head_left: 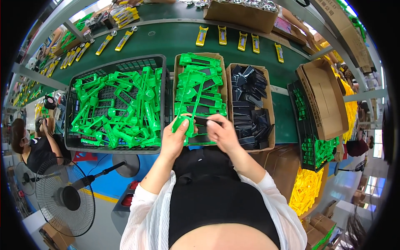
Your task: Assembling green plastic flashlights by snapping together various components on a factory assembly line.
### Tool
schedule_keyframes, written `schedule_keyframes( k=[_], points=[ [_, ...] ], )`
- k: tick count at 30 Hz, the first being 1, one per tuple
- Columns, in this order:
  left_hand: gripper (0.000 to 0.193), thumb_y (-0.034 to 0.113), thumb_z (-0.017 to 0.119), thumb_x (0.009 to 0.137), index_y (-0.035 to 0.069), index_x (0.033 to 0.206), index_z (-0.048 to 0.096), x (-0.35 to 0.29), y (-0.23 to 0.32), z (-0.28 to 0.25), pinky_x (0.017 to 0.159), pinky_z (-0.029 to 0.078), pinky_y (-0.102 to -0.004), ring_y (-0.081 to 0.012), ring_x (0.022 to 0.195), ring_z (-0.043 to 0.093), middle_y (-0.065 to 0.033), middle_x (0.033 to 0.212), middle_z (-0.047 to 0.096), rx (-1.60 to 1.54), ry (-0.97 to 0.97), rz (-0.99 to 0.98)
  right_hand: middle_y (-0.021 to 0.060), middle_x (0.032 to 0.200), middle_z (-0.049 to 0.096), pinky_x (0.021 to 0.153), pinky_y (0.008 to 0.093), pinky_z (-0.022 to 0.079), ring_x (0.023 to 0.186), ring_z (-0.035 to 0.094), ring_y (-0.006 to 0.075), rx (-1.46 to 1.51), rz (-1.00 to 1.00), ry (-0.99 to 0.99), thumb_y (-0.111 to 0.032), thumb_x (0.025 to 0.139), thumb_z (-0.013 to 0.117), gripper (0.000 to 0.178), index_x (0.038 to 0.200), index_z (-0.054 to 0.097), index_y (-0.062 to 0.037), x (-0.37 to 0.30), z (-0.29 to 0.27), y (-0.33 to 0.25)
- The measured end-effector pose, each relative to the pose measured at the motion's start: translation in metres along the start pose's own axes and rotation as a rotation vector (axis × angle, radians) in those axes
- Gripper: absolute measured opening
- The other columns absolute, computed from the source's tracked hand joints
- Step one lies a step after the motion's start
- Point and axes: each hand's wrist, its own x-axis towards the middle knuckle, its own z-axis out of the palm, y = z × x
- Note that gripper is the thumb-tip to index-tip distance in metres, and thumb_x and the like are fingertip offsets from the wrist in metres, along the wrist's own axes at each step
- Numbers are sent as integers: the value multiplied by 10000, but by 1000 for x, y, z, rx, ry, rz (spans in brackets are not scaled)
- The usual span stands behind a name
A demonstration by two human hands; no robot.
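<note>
clearly, left hand grips a green frame; right hand pinches a black strip. dark print marks a carton.

I see the person's left hand clasping a green plastic frame while the right hand pinches a dark panel just beside it. Beneath and beyond the grip sits a carton of green frames; to its left, a black crate of loose green parts; to its right, glossy black pieces. Farther beyond, yellow items dot a green belt.
</note>
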Motion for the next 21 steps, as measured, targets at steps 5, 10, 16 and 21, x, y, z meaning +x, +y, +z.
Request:
schedule_keyframes(
  k=[5,10,16,21],
  points=[
    [231,36,535,873,22,1101,572,10,28,-29,657,482,-229,-96,740,571,-3,904,559,512,-108,12,-17,575,536,401,177,345,438,448,24,-699,139,73,-185,864,592,155,811,575,-40,-20,-17,-58],
    [227,91,542,881,40,1098,582,13,42,-26,578,502,-252,-88,648,562,-23,763,602,484,-268,-292,5,591,562,382,182,338,424,456,29,-756,190,18,-182,873,577,193,752,541,-36,-16,-13,-60],
    [208,115,537,890,30,1074,583,13,31,-27,567,504,-265,-108,635,585,-48,762,616,540,-257,-277,33,591,578,398,219,375,433,501,66,-887,218,105,-254,865,584,277,724,518,-26,-15,-7,-53],
    [206,105,543,886,20,1069,582,15,28,-25,552,502,-274,-127,628,595,-59,766,617,510,-238,-295,42,581,581,417,238,405,447,529,84,-1003,233,205,-268,858,589,298,722,524,-11,-15,2,-55]
  ],
)
